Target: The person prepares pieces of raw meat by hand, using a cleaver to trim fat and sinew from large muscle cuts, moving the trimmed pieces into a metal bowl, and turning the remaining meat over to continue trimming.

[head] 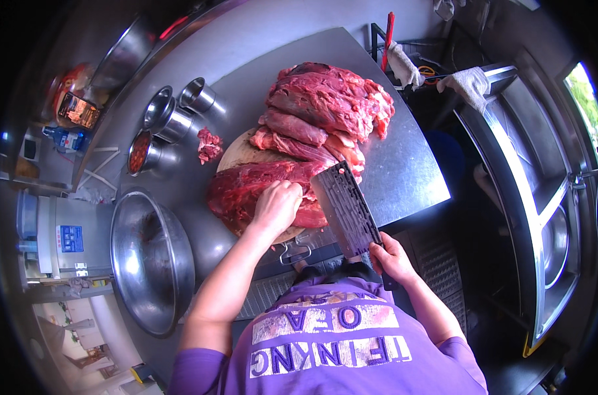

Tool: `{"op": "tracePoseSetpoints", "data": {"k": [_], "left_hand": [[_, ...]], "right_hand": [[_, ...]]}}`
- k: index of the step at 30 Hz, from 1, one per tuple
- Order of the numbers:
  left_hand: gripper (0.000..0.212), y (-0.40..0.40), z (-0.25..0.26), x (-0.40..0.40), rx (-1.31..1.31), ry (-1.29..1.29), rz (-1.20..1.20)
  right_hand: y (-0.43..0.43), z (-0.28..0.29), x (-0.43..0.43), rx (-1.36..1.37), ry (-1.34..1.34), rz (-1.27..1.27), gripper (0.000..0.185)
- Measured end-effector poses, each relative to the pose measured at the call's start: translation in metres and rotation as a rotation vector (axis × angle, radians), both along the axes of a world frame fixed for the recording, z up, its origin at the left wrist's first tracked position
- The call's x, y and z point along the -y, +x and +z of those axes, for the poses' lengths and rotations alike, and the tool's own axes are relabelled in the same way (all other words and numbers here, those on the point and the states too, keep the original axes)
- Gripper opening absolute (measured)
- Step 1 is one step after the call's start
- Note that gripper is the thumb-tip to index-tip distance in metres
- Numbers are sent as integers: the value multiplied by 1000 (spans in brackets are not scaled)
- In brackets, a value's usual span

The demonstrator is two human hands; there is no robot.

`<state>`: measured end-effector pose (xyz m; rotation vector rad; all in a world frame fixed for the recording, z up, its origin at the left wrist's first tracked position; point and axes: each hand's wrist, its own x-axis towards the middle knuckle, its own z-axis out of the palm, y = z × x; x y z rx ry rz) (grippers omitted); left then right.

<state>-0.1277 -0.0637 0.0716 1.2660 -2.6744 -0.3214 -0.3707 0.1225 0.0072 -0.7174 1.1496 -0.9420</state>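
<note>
My right hand (394,260) grips the handle of a broad, dark-faced meat cleaver (342,207), its blade tilted beside the right end of a slab of raw red meat (244,190). With bent fingers, my left hand (278,206) presses on that slab and pinches what looks like a pale strip at its edge. The slab rests on a round wooden cutting board (237,152), mostly hidden beneath it. Behind lies a much larger piece of raw meat (328,101), partly on the board and partly on the steel table (402,173).
A small meat scrap (209,146) lies left of the board. Several steel pots stand there, one holding reddish contents (141,152). A large steel basin (151,261) sits at the left. Right of the table is a metal sink unit (521,207) with cloths (467,86) over its edge.
</note>
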Motion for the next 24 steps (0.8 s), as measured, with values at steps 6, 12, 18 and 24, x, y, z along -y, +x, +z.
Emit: {"op": "tracePoseSetpoints", "data": {"k": [6,12,18,24], "left_hand": [[7,2,-6,-15,-108,50,-1],[7,6,-6,-12,-125,89,8],[6,25,-17,-11,-427,94,169],[4,63,-23,1,-953,632,515]], "right_hand": [[18,7,30,42,58,64,16],[47,2,91,-36,-87,3,17],[19,-13,-1,-282,-18,221,23],[18,0,-25,-293,16,128,22]]}}
